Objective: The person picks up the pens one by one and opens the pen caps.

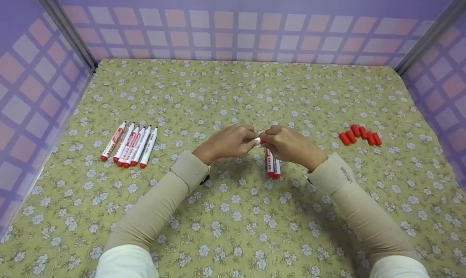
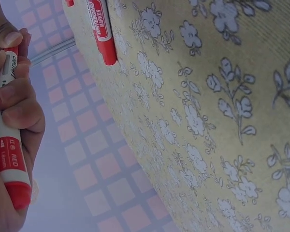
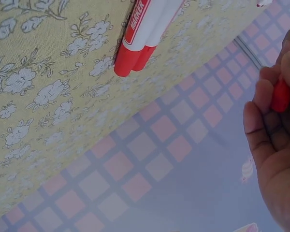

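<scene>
The left hand (image 1: pixel 231 141) has its fingers curled round a red whiteboard marker (image 2: pixel 9 145), which is up off the cloth, between the two hands. The marker is white with a red end, and its red band says RED (some smaller letters on it are hard to read). The right hand (image 1: pixel 291 144) pinches a red cap (image 3: pixel 281 94) at the other end of that marker, thumb on one side and fingers on the other. I cannot tell if the cap is all the way on, because the fingers hide the place where it meets the pen. Just under the right hand, two whiteboard markers (image 1: pixel 273 166) lie side by side and touch, with their red ends toward the person; the right hand hides their far ends. Well off to the left, six uncapped markers (image 1: pixel 129 146) lie in a slanted row, close together, black tips pointing away from the person. Well off to the right, six loose red caps (image 1: pixel 363 132) lie in a small bunch. All of these rest on a yellow-green tablecloth (image 1: pixel 225 216) with white flowers. Around it stand purple walls (image 1: pixel 233 5) with pink and white squares. The person wears long beige sleeves (image 1: pixel 152 204).
</scene>
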A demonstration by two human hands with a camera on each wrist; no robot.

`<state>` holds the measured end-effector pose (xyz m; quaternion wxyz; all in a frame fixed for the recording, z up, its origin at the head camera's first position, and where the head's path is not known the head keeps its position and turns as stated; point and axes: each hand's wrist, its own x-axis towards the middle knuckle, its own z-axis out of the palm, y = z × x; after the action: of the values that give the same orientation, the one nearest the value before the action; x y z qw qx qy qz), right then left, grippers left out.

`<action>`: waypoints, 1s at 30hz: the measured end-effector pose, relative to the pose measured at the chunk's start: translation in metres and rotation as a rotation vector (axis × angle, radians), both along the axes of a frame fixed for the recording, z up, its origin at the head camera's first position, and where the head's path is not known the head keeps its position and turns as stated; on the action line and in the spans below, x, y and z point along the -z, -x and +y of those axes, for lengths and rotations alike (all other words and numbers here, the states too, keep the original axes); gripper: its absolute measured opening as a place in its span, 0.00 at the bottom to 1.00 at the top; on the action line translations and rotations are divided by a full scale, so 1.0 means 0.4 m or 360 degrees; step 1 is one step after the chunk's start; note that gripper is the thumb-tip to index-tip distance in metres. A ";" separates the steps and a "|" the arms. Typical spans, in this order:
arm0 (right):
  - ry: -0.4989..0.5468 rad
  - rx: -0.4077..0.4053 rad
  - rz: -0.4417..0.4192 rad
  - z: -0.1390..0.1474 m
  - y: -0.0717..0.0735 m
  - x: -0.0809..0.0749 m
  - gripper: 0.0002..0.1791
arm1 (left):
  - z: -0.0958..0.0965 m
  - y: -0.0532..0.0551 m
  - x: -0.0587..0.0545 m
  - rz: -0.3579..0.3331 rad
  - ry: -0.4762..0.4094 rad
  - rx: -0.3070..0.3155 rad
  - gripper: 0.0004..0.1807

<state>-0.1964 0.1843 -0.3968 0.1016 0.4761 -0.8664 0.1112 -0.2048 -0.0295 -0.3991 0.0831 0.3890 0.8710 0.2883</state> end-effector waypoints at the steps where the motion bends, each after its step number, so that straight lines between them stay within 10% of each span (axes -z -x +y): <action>1: 0.0003 -0.0001 0.0007 0.000 0.001 0.001 0.10 | -0.001 0.001 0.000 -0.0014 -0.0014 0.0001 0.17; 16: -0.0004 -0.0035 0.0052 -0.004 0.008 0.006 0.07 | -0.012 0.011 0.009 -0.0201 -0.0147 0.0010 0.16; 30: -0.0137 0.0001 0.0013 -0.011 -0.002 0.010 0.07 | -0.011 0.000 0.010 0.0022 0.0038 -0.0002 0.15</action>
<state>-0.1956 0.1799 -0.4008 0.0846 0.4802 -0.8701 0.0719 -0.2046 -0.0341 -0.4030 0.0815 0.3893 0.8753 0.2751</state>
